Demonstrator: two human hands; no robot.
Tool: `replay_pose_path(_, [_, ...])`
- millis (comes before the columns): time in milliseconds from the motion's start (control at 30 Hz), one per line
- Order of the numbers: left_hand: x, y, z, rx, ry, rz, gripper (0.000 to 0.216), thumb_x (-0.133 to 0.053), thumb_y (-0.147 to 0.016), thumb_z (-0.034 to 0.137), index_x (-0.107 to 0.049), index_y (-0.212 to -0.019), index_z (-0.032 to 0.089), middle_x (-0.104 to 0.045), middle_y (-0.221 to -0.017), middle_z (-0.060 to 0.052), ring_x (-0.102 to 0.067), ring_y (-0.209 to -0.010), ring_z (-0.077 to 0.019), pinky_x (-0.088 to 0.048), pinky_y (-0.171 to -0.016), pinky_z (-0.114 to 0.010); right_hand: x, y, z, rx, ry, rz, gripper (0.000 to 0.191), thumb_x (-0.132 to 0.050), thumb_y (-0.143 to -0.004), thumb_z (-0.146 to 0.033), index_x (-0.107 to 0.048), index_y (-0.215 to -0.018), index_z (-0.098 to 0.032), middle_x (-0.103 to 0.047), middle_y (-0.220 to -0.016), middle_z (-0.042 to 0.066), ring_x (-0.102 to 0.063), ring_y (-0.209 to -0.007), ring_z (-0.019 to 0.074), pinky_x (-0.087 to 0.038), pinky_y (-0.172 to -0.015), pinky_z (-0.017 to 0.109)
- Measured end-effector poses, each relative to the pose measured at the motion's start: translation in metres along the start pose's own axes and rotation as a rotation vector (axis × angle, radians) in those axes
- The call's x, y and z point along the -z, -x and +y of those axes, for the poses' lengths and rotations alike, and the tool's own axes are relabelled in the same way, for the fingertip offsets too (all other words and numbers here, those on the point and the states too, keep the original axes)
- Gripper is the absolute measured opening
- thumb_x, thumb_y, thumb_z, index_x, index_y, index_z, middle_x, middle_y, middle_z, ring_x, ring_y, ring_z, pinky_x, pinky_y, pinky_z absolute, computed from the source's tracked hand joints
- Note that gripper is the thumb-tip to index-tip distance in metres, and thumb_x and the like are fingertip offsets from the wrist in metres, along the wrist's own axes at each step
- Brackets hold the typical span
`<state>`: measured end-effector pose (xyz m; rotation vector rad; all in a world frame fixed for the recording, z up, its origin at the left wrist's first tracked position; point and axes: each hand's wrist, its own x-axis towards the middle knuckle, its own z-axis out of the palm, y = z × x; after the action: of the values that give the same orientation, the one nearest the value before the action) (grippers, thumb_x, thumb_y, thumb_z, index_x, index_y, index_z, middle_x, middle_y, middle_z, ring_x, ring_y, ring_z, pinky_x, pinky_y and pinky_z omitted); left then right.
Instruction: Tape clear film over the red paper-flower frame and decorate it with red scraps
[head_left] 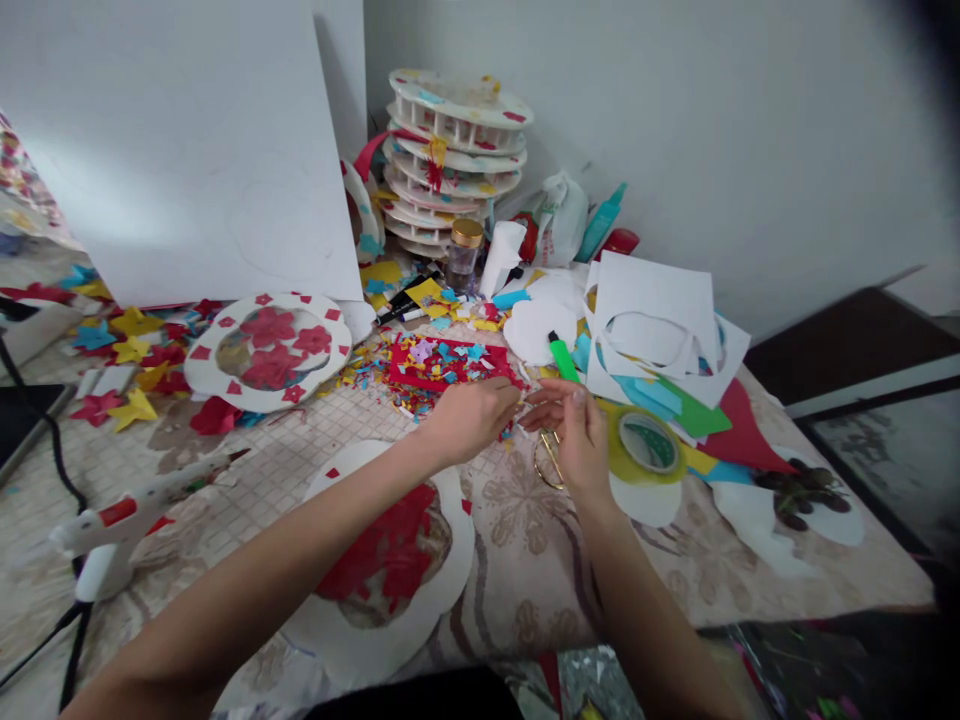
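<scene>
My left hand (474,415) is closed in a pinch above the table, its fingertips close to those of my other hand. What it grips is hidden or too small to name. My right hand (577,430) has its thumb pressed to the forefinger and its other fingers partly stretched toward the left. Any small piece in that pinch cannot be made out. Below the right hand lie gold-handled scissors (548,462). A red paper sheet (405,370) strewn with coloured paper bits lies just beyond. Under my left forearm is a white scalloped frame (454,590) with red paper shapes.
A second decorated frame (196,375) and a glue gun (112,535) lie left. Behind are a stack of white rings (457,160) and a glass jar (463,258). At right are a green marker (562,357), a tape roll (649,443), paper sheets (660,285) and grapes (806,492).
</scene>
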<state>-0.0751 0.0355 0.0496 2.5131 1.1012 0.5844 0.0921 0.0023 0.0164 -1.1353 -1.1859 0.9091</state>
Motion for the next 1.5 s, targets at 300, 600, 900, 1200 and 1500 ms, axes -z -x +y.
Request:
replay_pose_path(300, [0.0, 0.015, -0.016, 0.281, 0.57, 0.147, 0.03, -0.043, -0.091, 0.028, -0.061, -0.07, 0.015, -0.062, -0.064, -0.001, -0.052, -0.052, -0.0091, -0.041, -0.054, -0.021, -0.002, -0.004, 0.0, -0.138, -0.181, -0.054, 0.039, -0.042, -0.088, -0.057, -0.058, -0.096, -0.022, -0.065, -0.077, 0.002, -0.061, -0.055, 0.0139, -0.05, -0.049, 0.028])
replay_pose_path(600, [-0.008, 0.014, -0.011, 0.597, 1.459, 0.036, 0.021, -0.051, -0.091, 0.022, -0.068, -0.089, 0.009, -0.072, -0.085, -0.011, -0.063, -0.066, -0.0091, -0.051, -0.062, -0.021, -0.004, -0.001, 0.004, -0.11, -0.133, -0.073, 0.038, -0.04, -0.091, -0.053, -0.06, -0.096, -0.021, -0.063, -0.079, 0.002, -0.057, -0.052, 0.0115, -0.047, -0.048, 0.026])
replay_pose_path(900, [-0.009, 0.018, 0.0, 0.642, 1.591, -0.015, 0.029, -0.059, -0.087, 0.038, -0.07, -0.085, 0.011, -0.071, -0.085, -0.01, -0.063, -0.071, -0.0119, -0.049, -0.066, -0.023, -0.01, 0.008, 0.001, 0.36, 0.507, -0.103, 0.019, -0.063, -0.081, -0.027, -0.065, -0.099, -0.026, -0.055, -0.098, 0.004, -0.054, -0.071, 0.0147, -0.049, -0.066, 0.033])
replay_pose_path(1200, [-0.008, 0.027, 0.011, 0.692, 1.746, -0.215, 0.041, -0.053, -0.086, 0.052, -0.067, -0.094, 0.014, -0.068, -0.104, -0.013, -0.062, -0.095, -0.0189, -0.047, -0.081, -0.03, -0.007, 0.006, 0.0, 0.568, 0.62, -0.148, 0.012, -0.05, -0.09, -0.021, -0.059, -0.082, -0.022, -0.055, -0.088, 0.004, -0.055, -0.085, 0.0179, -0.045, -0.074, 0.033])
replay_pose_path(1500, [0.017, 0.05, -0.006, 0.665, 1.647, -0.107, 0.047, -0.05, -0.088, 0.052, -0.064, -0.112, 0.014, -0.063, -0.123, -0.015, -0.059, -0.111, -0.0235, -0.046, -0.087, -0.033, 0.022, -0.008, 0.017, 0.341, 0.829, 0.255, 0.036, -0.04, -0.094, -0.037, -0.038, -0.061, -0.022, -0.041, -0.052, -0.004, -0.039, -0.05, 0.0134, -0.03, -0.054, 0.028])
